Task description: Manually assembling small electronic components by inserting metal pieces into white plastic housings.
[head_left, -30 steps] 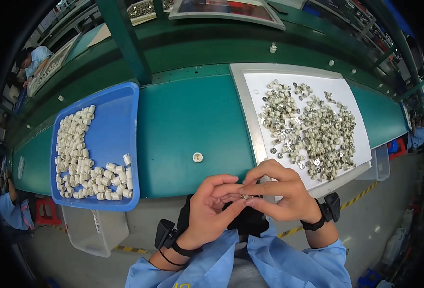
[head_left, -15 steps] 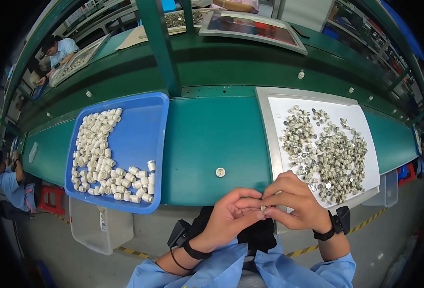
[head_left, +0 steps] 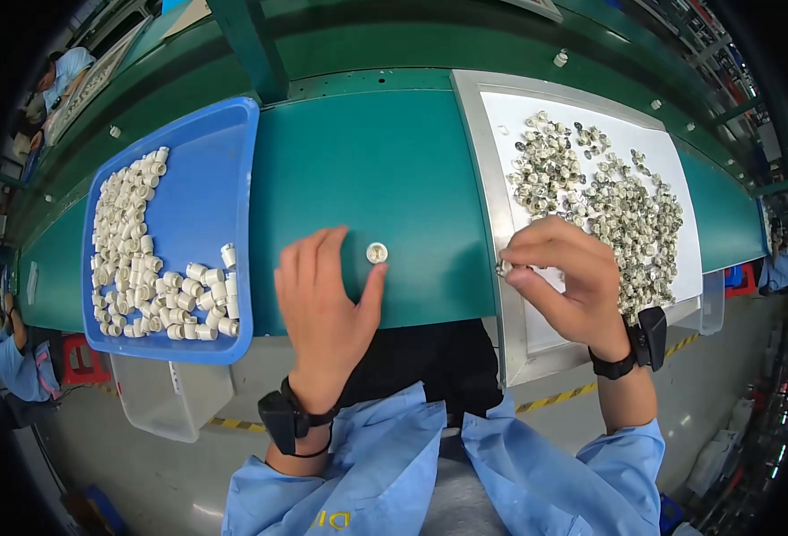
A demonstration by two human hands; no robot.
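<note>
On the green bench lies a small round white fitting (head_left: pixel 377 253), its hollow end facing up. Beside it is my left hand (head_left: pixel 324 290), fingers and thumb apart around the fitting's near left side, holding nothing. Between thumb and forefinger of my right hand (head_left: pixel 572 277) is pinched a small metal-and-white part (head_left: pixel 503 267), held over the left edge of a silver-framed board (head_left: pixel 481 170). Many similar small parts (head_left: pixel 630 219) are heaped on that board's white sheet, beyond my right hand. White cylindrical fittings (head_left: pixel 126 228) fill part of the blue tray (head_left: pixel 246 205) at left.
A green post (head_left: pixel 249 49) rises behind the bench. Single white fittings (head_left: pixel 561 58) stand along the far green ledge. Under the bench's front edge sits a clear plastic bin (head_left: pixel 166 393), with a red stool (head_left: pixel 84 357) farther left. Other people work at both sides.
My hands have parted: the left went left to the fitting on the bench, the right moved up over the board's edge with the small part. The view has tilted down.
</note>
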